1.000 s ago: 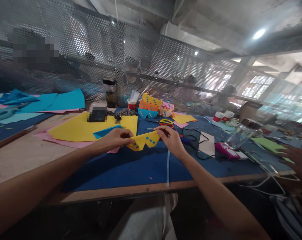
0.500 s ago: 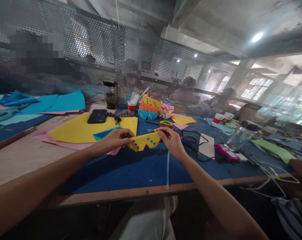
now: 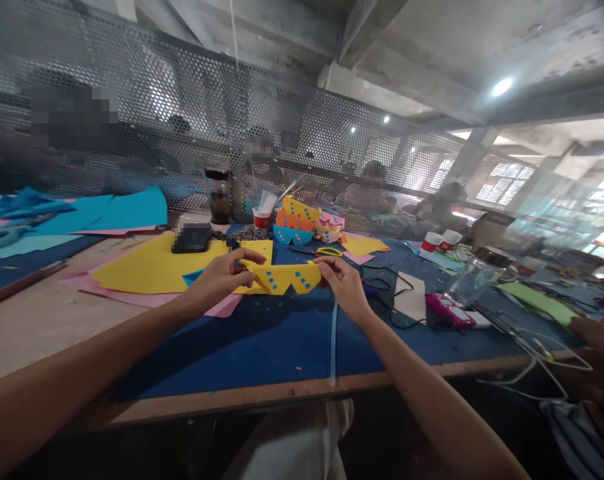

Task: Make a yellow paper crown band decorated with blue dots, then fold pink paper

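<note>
A folded yellow paper piece point(image 3: 285, 279) with small blue squares and a V-shaped notch in its lower edge is held above the blue mat point(image 3: 222, 363). My left hand point(image 3: 227, 272) pinches its left end between thumb and fingers. At the right end, my right hand point(image 3: 346, 283) grips the upper corner the same way. Behind it stand similar decorated pieces: a yellow one point(image 3: 301, 209), an orange one point(image 3: 289, 221) and a blue one point(image 3: 292, 235). Scissors with yellow handles point(image 3: 329, 251) lie just beyond the held piece.
Yellow sheets point(image 3: 132, 272) and a phone point(image 3: 191, 238) lie to the left. Farther back are a dark bottle point(image 3: 218, 197) and a red-white cup point(image 3: 261, 218). On the right are a magenta device point(image 3: 449, 312), a glass jar point(image 3: 475, 280), cables and another person's hand point(image 3: 597, 337).
My left hand has moved slightly left and up, so the yellow paper piece is spread wider. My right hand keeps its grip. The head view has shifted a little.
</note>
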{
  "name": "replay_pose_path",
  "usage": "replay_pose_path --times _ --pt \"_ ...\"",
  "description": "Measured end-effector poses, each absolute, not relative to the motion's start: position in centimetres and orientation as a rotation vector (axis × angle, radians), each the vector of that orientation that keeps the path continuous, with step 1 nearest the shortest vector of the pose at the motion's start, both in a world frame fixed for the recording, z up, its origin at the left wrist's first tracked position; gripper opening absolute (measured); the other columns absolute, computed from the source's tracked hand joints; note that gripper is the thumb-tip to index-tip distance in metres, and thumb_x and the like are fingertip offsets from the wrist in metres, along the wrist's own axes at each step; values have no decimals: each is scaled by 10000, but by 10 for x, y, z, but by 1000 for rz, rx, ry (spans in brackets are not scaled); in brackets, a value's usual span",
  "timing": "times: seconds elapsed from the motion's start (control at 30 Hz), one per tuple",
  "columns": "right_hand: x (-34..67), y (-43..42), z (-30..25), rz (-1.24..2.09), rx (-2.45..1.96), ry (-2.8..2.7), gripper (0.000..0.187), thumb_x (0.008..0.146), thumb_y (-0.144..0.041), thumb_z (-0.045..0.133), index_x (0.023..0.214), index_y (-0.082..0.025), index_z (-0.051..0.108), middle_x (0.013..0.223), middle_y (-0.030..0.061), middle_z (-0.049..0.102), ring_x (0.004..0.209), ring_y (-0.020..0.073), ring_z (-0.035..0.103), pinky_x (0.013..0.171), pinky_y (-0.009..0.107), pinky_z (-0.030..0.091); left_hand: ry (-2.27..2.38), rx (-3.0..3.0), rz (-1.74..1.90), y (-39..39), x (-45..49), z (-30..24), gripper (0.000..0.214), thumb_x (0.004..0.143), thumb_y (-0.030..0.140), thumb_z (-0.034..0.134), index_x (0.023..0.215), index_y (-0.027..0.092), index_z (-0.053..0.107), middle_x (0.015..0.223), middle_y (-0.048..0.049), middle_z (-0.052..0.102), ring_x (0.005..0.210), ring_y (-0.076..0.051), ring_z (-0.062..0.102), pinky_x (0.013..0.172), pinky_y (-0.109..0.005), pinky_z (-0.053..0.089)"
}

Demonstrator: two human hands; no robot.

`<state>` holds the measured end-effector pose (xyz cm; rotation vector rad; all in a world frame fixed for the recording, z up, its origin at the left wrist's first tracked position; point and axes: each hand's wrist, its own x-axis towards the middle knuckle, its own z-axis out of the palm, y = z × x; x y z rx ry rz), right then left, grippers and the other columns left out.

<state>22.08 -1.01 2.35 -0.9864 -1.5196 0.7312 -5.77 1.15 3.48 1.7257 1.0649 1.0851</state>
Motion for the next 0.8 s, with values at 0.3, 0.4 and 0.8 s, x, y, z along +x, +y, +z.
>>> replay_pose_path --times 0.3,0.4,0.8 --pt "223 -7 24 717 -986 -1473 414 885 -595 684 1031 -211 738 921 51 764 657 169 676 666 312 603 1084 1588 1195 16 -57 30 505 669 350 819 1126 174 699 998 -45 710 787 -204 686 766 -355 561" --pt "222 -6 23 713 -984 -1478 411 887 -597 678 1033 -217 733 916 50 760 663 173 683 671 315 603 1044 1509 1207 19 -57 26 530 655 375 852 1113 174 679 964 -39 712 803 -216 720 793 -379 591" --pt "223 -5 20 707 -972 -1492 372 913 -570 666 1035 -224 720 877 43 744 650 180 683 657 320 589 848 1216 1089 24 -58 18 288 671 307 904 792 171 681 756 -65 774 704 -182 714 713 -317 588"
